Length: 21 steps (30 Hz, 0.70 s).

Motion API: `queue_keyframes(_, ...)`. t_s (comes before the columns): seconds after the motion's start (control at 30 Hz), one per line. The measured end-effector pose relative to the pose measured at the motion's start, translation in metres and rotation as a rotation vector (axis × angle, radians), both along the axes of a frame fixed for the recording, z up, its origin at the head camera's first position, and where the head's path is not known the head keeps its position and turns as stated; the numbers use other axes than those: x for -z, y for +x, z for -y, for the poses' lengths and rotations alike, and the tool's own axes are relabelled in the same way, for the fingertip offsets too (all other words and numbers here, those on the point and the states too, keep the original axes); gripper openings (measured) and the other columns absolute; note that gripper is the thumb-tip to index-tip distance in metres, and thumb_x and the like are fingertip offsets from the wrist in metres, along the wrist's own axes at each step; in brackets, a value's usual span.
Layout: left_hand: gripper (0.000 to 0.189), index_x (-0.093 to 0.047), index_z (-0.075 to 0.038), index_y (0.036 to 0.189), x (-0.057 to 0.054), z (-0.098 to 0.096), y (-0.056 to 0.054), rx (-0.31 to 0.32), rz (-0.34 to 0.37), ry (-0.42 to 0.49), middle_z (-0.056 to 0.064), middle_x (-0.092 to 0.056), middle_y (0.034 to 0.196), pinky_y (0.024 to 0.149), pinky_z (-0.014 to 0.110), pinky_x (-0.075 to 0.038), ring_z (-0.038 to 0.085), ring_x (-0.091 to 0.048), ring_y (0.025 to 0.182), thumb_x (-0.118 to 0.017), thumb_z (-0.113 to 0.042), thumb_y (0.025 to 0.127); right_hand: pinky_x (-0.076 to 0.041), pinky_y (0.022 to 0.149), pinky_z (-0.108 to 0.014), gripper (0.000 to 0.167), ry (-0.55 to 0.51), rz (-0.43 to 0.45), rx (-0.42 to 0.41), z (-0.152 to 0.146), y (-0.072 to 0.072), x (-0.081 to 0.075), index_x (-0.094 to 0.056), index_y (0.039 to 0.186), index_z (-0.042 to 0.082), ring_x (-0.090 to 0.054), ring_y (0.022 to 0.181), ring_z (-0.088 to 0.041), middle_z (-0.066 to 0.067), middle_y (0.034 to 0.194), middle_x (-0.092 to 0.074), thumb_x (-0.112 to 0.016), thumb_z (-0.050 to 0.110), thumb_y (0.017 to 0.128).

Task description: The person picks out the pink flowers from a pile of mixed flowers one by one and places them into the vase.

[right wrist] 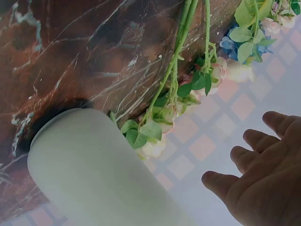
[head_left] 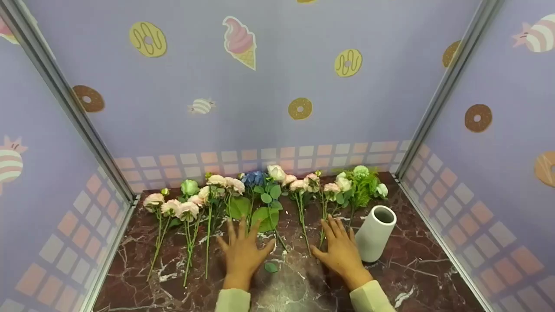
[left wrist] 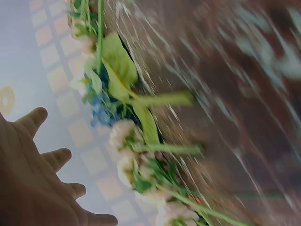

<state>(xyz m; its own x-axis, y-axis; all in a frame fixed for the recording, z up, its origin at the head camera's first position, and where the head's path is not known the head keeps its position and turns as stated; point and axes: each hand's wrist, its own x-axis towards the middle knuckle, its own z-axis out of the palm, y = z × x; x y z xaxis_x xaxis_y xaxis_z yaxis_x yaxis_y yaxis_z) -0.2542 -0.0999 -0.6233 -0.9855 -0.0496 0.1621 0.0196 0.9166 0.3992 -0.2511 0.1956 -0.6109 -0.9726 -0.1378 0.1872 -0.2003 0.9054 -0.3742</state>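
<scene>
My left hand is spread with straight fingers, palm down, in front of a blue flower with broad green leaves. In the left wrist view its fingers hold nothing. To the right, my right hand also has extended fingers and grips nothing; its fingertips overlap the stems of pale pink roses in the head view. Just right of that hand stands a white vase, upright, with its round mouth showing no flowers. The vase also fills the lower left of the right wrist view.
Several pale pink flowers on long stems lie at the left. A green leafy bunch lies at the back right. One loose leaf is on the dark marbled table. Patterned panels enclose the back and sides.
</scene>
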Motion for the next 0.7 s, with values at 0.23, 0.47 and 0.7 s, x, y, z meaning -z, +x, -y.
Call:
queue_keyframes(0.23,0.079,-0.060,-0.031,0.164,0.005,-0.066,-0.005,0.159,-0.051,-0.026,0.014,-0.054,0.175,0.132,0.086,-0.028,0.054,-0.036,0.169,-0.068,-0.075,0.099,-0.038,0.133,-0.076,0.081,-0.024,-0.103,-0.002,-0.008,0.008,-0.003,-0.056,0.164,0.003,-0.046,0.165,-0.049,-0.023,0.175,-0.051,-0.080,0.045,0.100)
queue_keyframes(0.47,0.063,-0.076,-0.010,0.140,0.014,-0.142,-0.010,0.287,-0.058,-0.072,0.013,-0.080,0.135,0.112,0.056,-0.063,0.038,-0.075,0.128,-0.090,-0.048,0.091,-0.048,0.128,-0.068,0.064,-0.103,-0.128,0.012,-0.016,0.009,-0.009,-0.059,0.160,-0.002,-0.057,0.156,-0.049,-0.025,0.170,-0.057,-0.074,0.031,0.107)
queue_keyframes(0.7,0.017,-0.079,-0.010,0.083,0.037,-0.189,-0.018,0.185,-0.061,-0.044,0.009,-0.083,0.086,0.066,0.051,-0.066,0.033,-0.080,0.076,-0.090,-0.023,0.088,-0.051,0.125,-0.066,0.056,-0.152,-0.150,0.022,-0.022,0.010,-0.014,-0.061,0.158,-0.004,-0.061,0.151,-0.050,-0.026,0.167,-0.059,-0.071,0.024,0.111)
